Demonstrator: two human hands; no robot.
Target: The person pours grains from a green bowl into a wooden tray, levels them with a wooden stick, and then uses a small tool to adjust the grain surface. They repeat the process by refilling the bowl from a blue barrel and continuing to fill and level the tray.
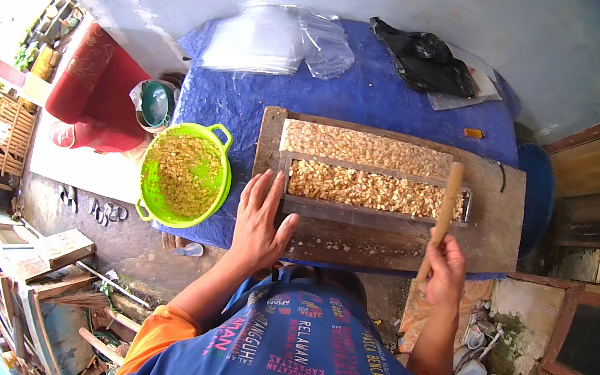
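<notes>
My right hand (446,267) grips a wooden stick (449,198), whose upper part crosses the right end of a narrow rectangular frame (372,210). Pale beans or bean pieces (358,187) fill most of this frame, leaving a small gap at its right end. Behind it lies a flat block of similar pieces (364,147) that looks wrapped in clear plastic. Both rest on a worn wooden board (492,222). My left hand (262,223), fingers apart, lies at the frame's left end and the board's edge, holding nothing.
A green basin (223,187) with more yellowish pieces stands left of the board on a blue table cover (220,100). Clear plastic bags (263,42) and a black bag (429,61) lie at the back. An orange object (473,133) sits at right. A red armchair (99,93) stands at left.
</notes>
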